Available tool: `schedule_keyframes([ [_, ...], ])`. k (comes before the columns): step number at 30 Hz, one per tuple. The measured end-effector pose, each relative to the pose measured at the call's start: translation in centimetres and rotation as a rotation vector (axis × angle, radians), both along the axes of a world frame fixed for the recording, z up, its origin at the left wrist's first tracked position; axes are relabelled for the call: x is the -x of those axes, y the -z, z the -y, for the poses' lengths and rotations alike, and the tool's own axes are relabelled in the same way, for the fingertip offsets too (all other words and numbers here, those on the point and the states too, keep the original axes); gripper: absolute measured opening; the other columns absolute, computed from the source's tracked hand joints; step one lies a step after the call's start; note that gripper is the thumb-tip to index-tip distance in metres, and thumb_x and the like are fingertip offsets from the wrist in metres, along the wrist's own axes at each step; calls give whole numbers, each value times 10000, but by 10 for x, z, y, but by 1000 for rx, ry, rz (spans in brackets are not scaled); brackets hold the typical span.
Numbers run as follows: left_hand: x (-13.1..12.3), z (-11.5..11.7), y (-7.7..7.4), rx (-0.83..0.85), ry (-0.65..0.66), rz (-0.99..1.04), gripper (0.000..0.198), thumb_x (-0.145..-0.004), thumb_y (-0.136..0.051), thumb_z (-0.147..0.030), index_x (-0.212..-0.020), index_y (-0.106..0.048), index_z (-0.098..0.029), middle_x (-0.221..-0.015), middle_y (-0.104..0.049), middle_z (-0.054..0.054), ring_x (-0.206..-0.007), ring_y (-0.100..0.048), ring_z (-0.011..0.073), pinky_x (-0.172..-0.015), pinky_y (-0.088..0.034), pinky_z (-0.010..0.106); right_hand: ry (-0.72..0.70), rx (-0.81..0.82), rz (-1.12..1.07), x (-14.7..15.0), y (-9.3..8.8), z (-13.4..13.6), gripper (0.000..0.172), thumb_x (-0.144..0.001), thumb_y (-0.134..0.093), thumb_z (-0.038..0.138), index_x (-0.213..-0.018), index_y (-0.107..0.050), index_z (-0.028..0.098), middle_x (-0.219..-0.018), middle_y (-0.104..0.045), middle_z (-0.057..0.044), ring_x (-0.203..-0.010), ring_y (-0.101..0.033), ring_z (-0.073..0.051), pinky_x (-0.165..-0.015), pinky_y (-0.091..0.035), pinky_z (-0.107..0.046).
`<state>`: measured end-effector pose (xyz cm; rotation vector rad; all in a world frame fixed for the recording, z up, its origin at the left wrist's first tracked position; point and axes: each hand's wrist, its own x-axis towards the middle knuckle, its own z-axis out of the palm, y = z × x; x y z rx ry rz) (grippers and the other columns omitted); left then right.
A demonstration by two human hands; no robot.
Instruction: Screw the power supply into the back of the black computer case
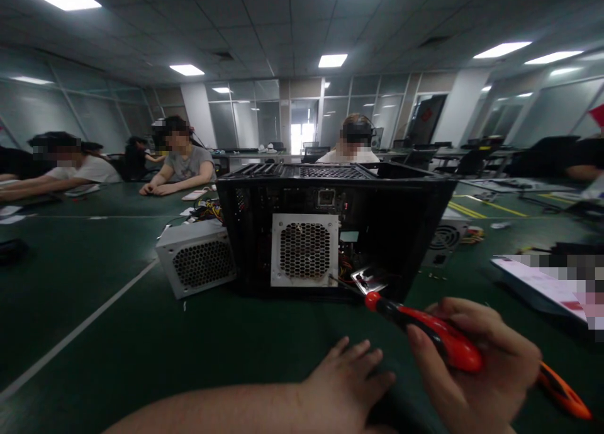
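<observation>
Power supply is being seen upright at the open side of the black computer case. Screwdriver is being clasped by the right grip, its tip being directed at the supply's lower right corner. Left grip is being held empty, fingers spread, by the bench. Work is being judged unfinished; whether screws are being tightened or loosened cannot be told.

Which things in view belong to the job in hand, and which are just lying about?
Seem part of the job:
red-and-black screwdriver, in the right hand
grilled silver unit, by the screwdriver's tip
open black case, behind that unit

Apparently lying about:
silver box, left of the case
fan-grilled unit, partly hidden by the case
orange item, beside the right hand
</observation>
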<state>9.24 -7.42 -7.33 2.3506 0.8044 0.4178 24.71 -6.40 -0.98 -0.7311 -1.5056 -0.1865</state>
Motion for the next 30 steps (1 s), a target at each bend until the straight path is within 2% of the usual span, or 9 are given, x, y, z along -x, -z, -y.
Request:
schedule_keyframes([
  [5, 2, -1, -3, -34, 15, 7, 700, -796, -554, -449, -1412, -300, -235, -1462, -317, 165, -1338, -266, 393, -1046, -145, 624, -101, -89, 18, 3, 0, 4, 468, -632, -750, 145, -1009, -486, 233, -810, -566, -5, -661, -568, -158, -514, -488, -295],
  [9, 2, 0, -2, -46, 16, -4, 678, -803, -533, -475, -1397, -335, -216, -1450, -338, 169, -1341, -264, 386, -1055, -144, 613, -48, -77, 132, -2, 5, 7, 380, -652, -710, 80, -948, -521, 226, -867, -586, -25, -760, -591, -186, -606, -509, -350],
  [13, 2, 1, -3, -39, 3, -5, 663, -820, -501, -482, -1407, -307, -243, -1470, -307, 150, -1360, -229, 376, -1059, -132, 613, -35, -85, 170, -5, 5, 7, 293, -701, -605, 69, -941, -536, 223, -896, -586, -44, -819, -580, -213, -679, -486, -408],
  [16, 4, 0, -2, -57, 7, -4, 687, -810, -498, -508, -1412, -293, -246, -1471, -306, 149, -1363, -222, 375, -1059, -136, 611, -104, -79, 198, -5, 5, 7, 279, -698, -555, 69, -932, -529, 220, -901, -579, -52, -843, -565, -226, -702, -470, -425],
  [21, 5, -1, -2, -91, 27, -5, 680, -816, -503, -498, -1405, -310, -219, -1450, -345, 160, -1352, -251, 375, -1056, -160, 607, -251, -73, 184, -1, 5, 6, 432, -676, -537, 73, -1080, -474, 211, -961, -584, -76, -864, -583, -239, -701, -482, -430],
  [26, 4, 0, -1, -106, 7, 1, 666, -809, -520, -486, -1395, -329, -233, -1449, -348, 155, -1346, -266, 375, -1050, -173, 611, -153, -98, 204, -1, 6, 5, 277, -741, -571, 260, -1005, -500, 210, -930, -561, -82, -812, -577, -236, -633, -490, -397],
  [28, 4, -1, -1, -91, 9, -3, 680, -801, -531, -485, -1401, -317, -245, -1457, -337, 145, -1347, -262, 377, -1049, -177, 611, -104, -85, 203, -2, 7, 5, 286, -756, -596, 336, -995, -503, 210, -927, -552, -84, -789, -570, -228, -611, -488, -383],
  [30, 4, -1, -1, -88, 16, -2, 693, -798, -535, -485, -1409, -295, -263, -1465, -329, 130, -1351, -258, 370, -1052, -176, 607, -55, -63, 171, -1, 8, 4, 282, -749, -629, 294, -986, -500, 215, -919, -549, -74, -779, -568, -215, -621, -486, -376],
])
